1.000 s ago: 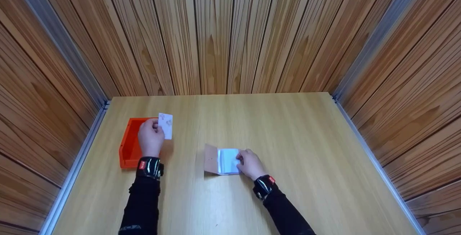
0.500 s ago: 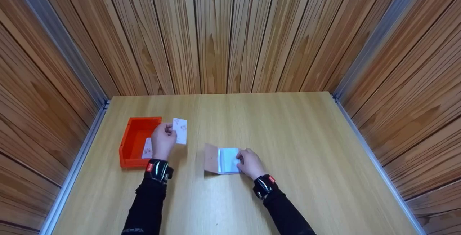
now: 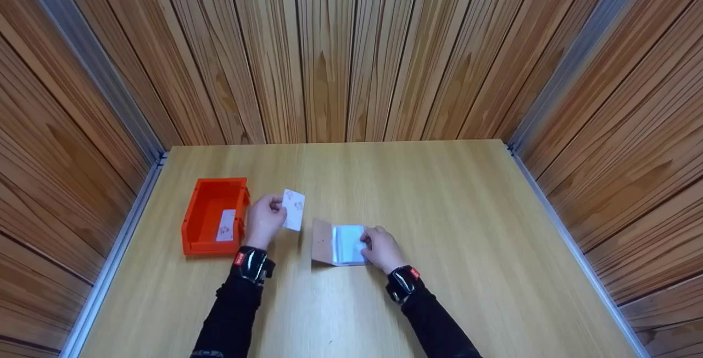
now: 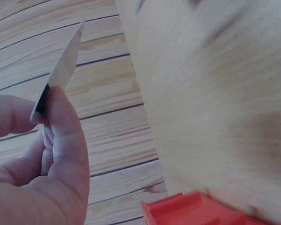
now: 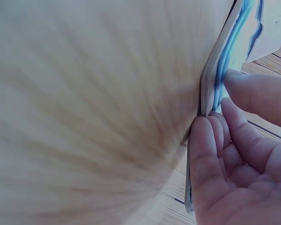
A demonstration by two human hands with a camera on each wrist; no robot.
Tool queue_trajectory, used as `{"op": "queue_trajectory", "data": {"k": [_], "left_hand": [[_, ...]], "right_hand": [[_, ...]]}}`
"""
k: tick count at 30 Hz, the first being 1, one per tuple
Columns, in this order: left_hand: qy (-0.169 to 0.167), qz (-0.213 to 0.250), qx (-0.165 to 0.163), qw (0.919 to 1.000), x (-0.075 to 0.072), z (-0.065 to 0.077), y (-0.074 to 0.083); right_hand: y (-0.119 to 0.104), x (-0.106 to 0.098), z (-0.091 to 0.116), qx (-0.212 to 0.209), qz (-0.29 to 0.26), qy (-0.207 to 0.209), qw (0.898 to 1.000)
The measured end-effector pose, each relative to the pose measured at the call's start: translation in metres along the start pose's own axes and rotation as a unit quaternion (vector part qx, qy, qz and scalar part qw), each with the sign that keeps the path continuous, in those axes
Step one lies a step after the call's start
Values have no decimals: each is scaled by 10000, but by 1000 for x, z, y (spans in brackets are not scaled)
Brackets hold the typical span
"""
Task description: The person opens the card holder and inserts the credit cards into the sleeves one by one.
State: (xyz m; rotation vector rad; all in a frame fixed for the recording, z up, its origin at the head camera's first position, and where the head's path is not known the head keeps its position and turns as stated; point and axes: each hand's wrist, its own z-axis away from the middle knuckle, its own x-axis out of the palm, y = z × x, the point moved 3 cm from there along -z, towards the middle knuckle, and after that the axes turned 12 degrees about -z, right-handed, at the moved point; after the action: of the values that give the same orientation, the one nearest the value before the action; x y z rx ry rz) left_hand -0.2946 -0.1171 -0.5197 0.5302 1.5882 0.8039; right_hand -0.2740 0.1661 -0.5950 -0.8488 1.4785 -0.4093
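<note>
The left hand [image 3: 264, 223] pinches a card [image 3: 294, 210] between its fingers [image 4: 68, 136]; the right hand [image 3: 383, 250] grips an open brown-covered booklet [image 3: 345, 245] at its nine o'clock. Nine o'clock from the left hand, an orange bin [image 3: 205, 218] holds another card [image 3: 226, 225]. Only the right wrist view shows the booklet's layered edge [image 5: 212, 89].

It looks like a work booth, with plank-patterned walls [image 3: 324, 56], metal corner strips [image 3: 579, 50] and a tabletop [image 3: 445, 199].
</note>
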Motion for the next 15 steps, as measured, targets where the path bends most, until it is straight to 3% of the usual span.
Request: {"op": "queue_trajectory", "data": {"k": [6,15], "left_hand": [[-436,99,-54,9990,11,5,4],[-594,-36,31,9982,31,15,12]], "right_hand": [[-2,0,0,95,-32,-3,10000],[1,1,0,112,-35,-37,9999]]}}
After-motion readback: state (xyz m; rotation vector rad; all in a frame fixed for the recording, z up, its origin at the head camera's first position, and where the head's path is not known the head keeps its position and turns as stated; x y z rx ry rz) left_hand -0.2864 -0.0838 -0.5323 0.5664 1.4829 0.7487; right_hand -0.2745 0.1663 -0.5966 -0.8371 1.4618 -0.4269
